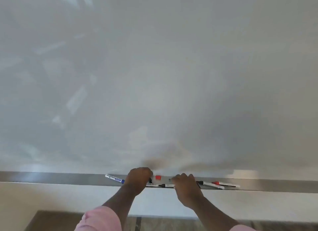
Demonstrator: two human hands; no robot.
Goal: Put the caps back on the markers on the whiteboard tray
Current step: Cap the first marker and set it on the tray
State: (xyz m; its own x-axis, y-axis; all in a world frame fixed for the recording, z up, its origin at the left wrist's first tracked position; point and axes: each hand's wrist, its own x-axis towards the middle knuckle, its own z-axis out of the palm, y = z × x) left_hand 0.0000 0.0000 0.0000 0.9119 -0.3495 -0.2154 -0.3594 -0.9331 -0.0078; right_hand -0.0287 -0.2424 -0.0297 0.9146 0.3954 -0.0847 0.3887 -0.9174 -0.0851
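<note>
A metal whiteboard tray [68, 178] runs across the bottom of the whiteboard. On the tray, my left hand [137, 181] is curled, with a small black cap [150, 180] showing at its fingertips. A loose red cap [158, 177] stands just right of it. My right hand [186, 185] covers the right end of a black-tipped marker [166, 185] that lies along the tray's front edge. A blue marker [115, 178] lies left of my left hand. To the right of my right hand lie another black marker [210, 185] and a red marker [225, 184].
The whiteboard [154, 75] fills the view above the tray, wiped and streaky. Below the tray are a pale wall [51, 196] and a strip of wooden floor [55, 220]. Pink sleeves cover both of my forearms at the bottom edge.
</note>
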